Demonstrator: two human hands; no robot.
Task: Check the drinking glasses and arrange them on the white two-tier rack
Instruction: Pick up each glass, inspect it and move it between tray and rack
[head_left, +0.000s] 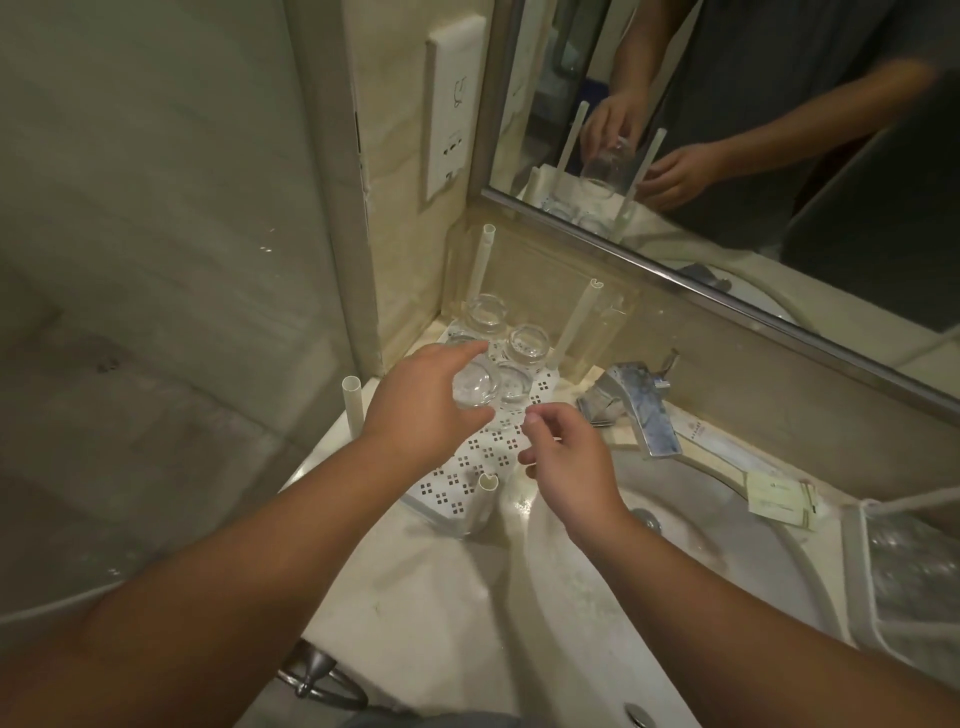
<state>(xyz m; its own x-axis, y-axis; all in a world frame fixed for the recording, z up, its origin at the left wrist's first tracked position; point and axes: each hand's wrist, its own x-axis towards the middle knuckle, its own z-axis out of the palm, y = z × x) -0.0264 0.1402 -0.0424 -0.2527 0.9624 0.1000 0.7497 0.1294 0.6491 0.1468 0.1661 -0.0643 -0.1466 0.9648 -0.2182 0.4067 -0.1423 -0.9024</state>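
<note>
Left hand (415, 410) grips one glass (474, 391); three glasses on rack (467, 467).

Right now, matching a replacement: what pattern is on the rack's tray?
White rack tray with clusters of small square holes; head view.

The rack shelf (470, 470) is white, pierced with a regular pattern of small square holes set in clusters of four, and its four upright posts (579, 325) are a pale cream white. The drinking glasses (523, 344) on it are clear and colourless, as is the glass (474, 391) under the left hand (423, 413). The countertop (415, 587) is cream marble with faint speckling, and the backsplash (524, 265) is a glossy beige. The faucet (631, 408) is silvery chrome. The wall socket plate (452, 111) is white with dark slots. The mirror frame (727, 299) is brushed silver-grey. The sachets (776, 501) by the basin are pale cream with small dark print.
</note>
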